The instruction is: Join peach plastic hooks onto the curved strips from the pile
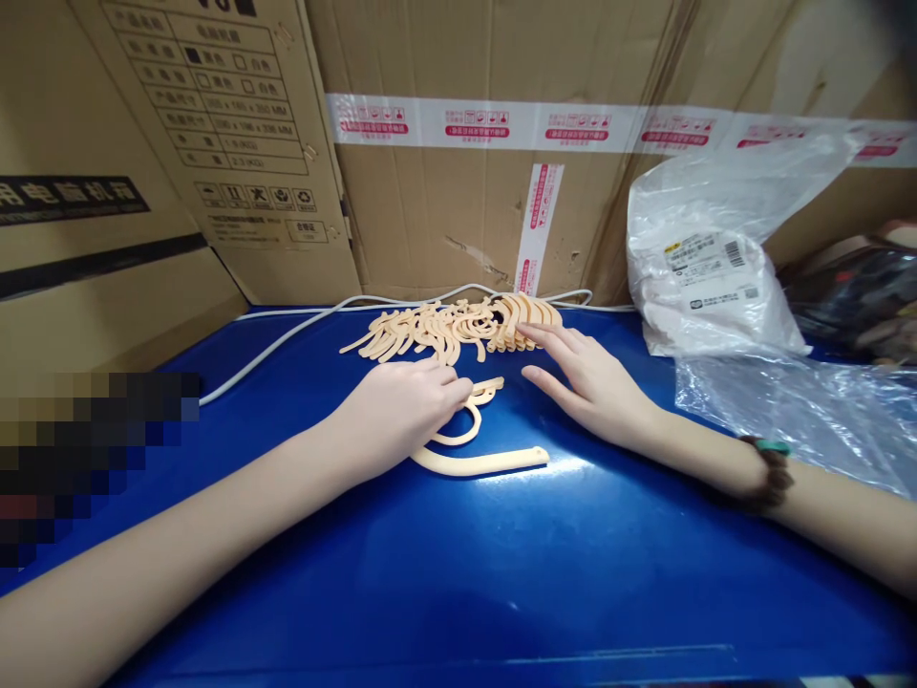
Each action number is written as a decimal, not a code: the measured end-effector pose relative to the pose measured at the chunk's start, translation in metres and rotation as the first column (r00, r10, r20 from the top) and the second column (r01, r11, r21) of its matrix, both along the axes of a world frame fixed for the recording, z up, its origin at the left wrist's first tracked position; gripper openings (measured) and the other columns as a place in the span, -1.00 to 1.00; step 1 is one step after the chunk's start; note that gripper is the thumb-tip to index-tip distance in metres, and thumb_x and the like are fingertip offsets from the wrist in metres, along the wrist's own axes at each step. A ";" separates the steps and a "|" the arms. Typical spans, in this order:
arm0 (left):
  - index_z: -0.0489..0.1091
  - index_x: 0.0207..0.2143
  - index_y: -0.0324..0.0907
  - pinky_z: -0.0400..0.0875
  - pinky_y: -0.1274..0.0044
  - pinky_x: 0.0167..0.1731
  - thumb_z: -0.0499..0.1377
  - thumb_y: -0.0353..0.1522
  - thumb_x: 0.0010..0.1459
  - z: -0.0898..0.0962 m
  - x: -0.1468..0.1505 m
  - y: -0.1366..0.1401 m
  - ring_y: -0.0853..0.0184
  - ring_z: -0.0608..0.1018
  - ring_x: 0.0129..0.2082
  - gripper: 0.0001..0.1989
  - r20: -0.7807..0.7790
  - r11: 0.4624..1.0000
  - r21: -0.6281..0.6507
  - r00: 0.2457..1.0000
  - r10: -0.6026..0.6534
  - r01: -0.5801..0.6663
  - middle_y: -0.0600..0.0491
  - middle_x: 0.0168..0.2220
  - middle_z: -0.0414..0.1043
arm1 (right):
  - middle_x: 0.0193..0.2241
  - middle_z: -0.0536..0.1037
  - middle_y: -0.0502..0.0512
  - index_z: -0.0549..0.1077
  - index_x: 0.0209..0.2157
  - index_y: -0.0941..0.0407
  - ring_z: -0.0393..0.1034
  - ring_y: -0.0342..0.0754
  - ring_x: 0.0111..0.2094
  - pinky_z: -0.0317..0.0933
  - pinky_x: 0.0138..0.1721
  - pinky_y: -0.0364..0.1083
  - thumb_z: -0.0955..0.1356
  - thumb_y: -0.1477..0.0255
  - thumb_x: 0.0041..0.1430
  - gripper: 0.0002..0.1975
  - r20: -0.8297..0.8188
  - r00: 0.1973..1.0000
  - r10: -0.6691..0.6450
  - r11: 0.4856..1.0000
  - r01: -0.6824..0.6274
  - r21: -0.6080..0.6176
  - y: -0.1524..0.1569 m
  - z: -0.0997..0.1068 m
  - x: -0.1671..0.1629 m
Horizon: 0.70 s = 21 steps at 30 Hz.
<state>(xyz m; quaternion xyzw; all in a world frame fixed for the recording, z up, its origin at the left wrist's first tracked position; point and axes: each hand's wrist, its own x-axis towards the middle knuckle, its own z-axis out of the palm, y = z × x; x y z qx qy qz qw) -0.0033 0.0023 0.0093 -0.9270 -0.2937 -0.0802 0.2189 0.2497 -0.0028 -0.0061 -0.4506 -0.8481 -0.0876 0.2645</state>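
Observation:
My left hand [412, 406] is closed, its fingers bent down over small cream curved plastic pieces. Out from under its fingertips come a looped curved piece [473, 427] and a short straight-ended piece [488, 387]; the exact grip is hidden by the hand. Just in front of that hand lies a larger cream hook-shaped piece [487, 465] with a small hole near its end. My right hand [584, 382] is open, thumb and fingers apart. Its index fingertip is at the edge of a neat row of stacked curved pieces [530, 311]; whether it touches them I cannot tell.
A loose heap of cream curved pieces [419, 330] lies left of the row on the blue table [458, 592]. Behind runs a white cable [279, 342]. Cardboard boxes [430, 210] wall the back and left. A clear plastic bag [709, 258] with a label stands at right.

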 end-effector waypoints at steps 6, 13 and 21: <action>0.43 -0.37 -0.16 0.17 0.53 -0.50 0.15 -0.42 0.23 0.002 0.001 -0.001 0.33 0.52 -0.36 -0.90 0.017 1.000 -0.013 1.000 -0.002 0.003 0.13 -0.40 0.47 | 0.17 0.39 0.21 0.23 0.20 0.11 0.25 0.09 0.19 0.14 0.17 0.15 0.12 0.23 0.40 -0.56 0.007 1.000 -0.010 0.991 0.011 -0.134 0.012 -0.010 0.007; 0.45 -0.39 -0.17 0.16 0.55 -0.51 0.10 -0.39 0.26 0.002 0.001 0.000 0.35 0.52 -0.37 -0.82 0.049 1.000 -0.005 0.999 -0.012 0.012 0.11 -0.42 0.48 | 0.13 0.42 0.24 0.27 0.12 0.09 0.27 0.14 0.17 0.17 0.13 0.22 0.16 0.25 0.38 -0.63 -0.059 0.998 -0.022 0.991 0.014 -0.129 0.010 -0.006 0.006; 0.47 -0.37 -0.15 0.16 0.55 -0.52 0.10 -0.42 0.25 0.002 -0.002 0.000 0.39 0.52 -0.36 -0.83 0.089 0.999 -0.039 0.996 -0.010 0.013 0.15 -0.41 0.49 | 0.08 0.47 0.30 0.31 0.10 0.17 0.36 0.23 0.09 0.22 0.08 0.24 0.23 0.27 0.29 -0.58 -0.002 0.996 -0.091 0.990 0.090 -0.112 0.036 0.025 0.033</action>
